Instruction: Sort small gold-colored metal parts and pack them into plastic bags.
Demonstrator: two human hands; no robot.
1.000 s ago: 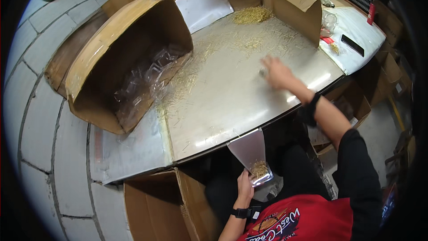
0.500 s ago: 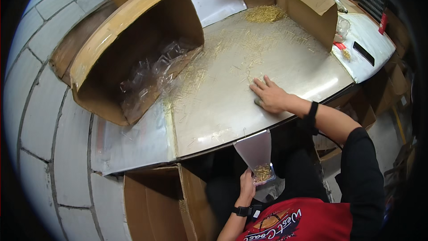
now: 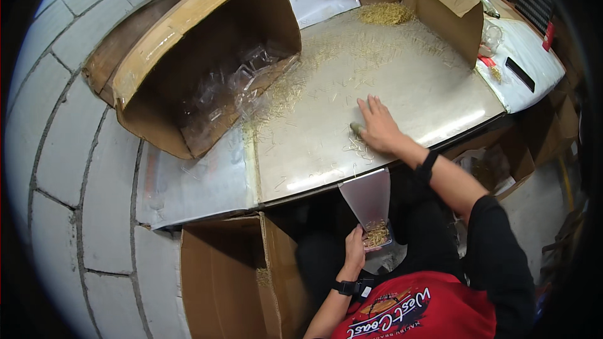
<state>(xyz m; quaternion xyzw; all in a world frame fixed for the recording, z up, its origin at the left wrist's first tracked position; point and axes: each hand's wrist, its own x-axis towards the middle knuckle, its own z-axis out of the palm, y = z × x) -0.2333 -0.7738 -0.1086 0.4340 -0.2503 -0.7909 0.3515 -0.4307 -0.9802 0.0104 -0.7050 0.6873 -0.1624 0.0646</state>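
Observation:
My left hand (image 3: pixel 355 248) is closed on the edge of a small clear plastic box (image 3: pixel 390 233), low in front of my lap. Gold-coloured wire pieces (image 3: pixel 377 232) lie inside it. Above the box, a translucent chute (image 3: pixel 365 193) slopes down from the table's front edge into it. On the tabletop, my right hand (image 3: pixel 382 130) lies palm down with its fingers stretched out. Its thumb wears a dull green cover (image 3: pixel 357 129). Beside that thumb is a loose cluster of thin wire pieces (image 3: pixel 358 145), a little way back from the chute's top.
More wire pieces (image 3: pixel 282 97) are scattered over the metal tabletop (image 3: pixel 314 163), with a dense pile (image 3: pixel 386 14) at the back. A tipped carton (image 3: pixel 144 116) holds clear plastic boxes (image 3: pixel 242 78) at left. Another carton (image 3: pixel 220 276) stands below. A dark phone (image 3: pixel 520 74) rests at right.
The whole view has shifted slightly. My right hand has slid a little toward the chute, and wire pieces now lie gathered by its thumb. My left hand keeps the box under the chute.

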